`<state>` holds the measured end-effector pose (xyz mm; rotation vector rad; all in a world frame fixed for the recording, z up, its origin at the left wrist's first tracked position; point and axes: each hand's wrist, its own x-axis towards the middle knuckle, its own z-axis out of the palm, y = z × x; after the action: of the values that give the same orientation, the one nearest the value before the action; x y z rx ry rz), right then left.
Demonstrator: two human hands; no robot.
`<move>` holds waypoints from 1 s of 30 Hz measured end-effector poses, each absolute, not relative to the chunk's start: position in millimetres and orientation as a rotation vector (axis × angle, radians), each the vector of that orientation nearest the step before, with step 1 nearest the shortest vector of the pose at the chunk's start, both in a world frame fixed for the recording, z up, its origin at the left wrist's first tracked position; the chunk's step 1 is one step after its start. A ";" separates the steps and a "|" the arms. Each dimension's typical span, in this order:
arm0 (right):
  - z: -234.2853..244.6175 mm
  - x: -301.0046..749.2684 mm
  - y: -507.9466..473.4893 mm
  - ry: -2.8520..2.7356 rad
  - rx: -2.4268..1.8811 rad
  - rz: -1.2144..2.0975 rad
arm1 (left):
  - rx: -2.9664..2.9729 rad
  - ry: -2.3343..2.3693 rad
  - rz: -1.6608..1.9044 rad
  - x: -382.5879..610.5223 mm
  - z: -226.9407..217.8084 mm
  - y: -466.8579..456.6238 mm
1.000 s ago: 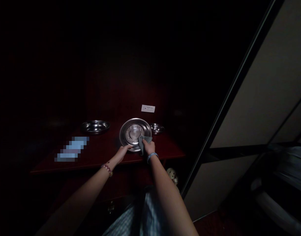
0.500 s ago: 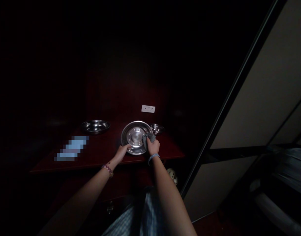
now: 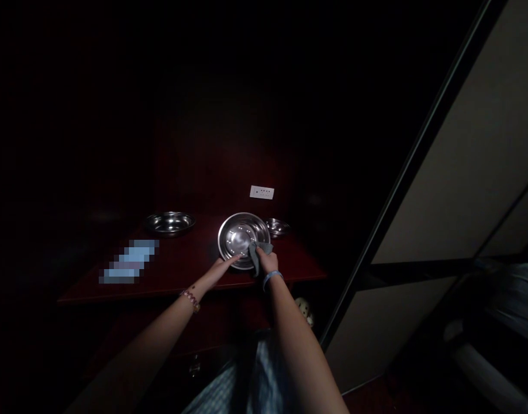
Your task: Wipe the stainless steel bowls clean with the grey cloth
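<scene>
Steel plate: round, shiny, dimpled; left hand flat at rim; right hand clutching grey cloth.

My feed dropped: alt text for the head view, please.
The right hand presses a grey cloth onto a round steel plate, which the left hand touches at its near rim, on a dark red table. A steel bowl stands at its left, a smaller bowl at its right.

The right hand presses a grey cloth on the steel plate; the left hand touches its rim.
</scene>
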<state>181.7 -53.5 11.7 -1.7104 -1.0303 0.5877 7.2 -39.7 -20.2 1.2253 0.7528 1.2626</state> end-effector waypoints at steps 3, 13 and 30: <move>6.2 179.2 -51.9 -1.112 -1.700 0.609 | 1.070 0.776 1.324 6.8 -22.7 -35.7; 11.0 174.9 -61.4 -1.280 -1.753 0.502 | 0.836 0.841 1.396 4.8 -21.3 -31.6; 13.4 161.3 -65.2 -1.241 -1.449 0.254 | 0.799 0.758 1.396 3.3 -22.8 -30.1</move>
<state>161.3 -65.2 13.4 -1.4490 -1.2406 0.2539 3.3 -30.1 -22.8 0.7986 0.7577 1.3962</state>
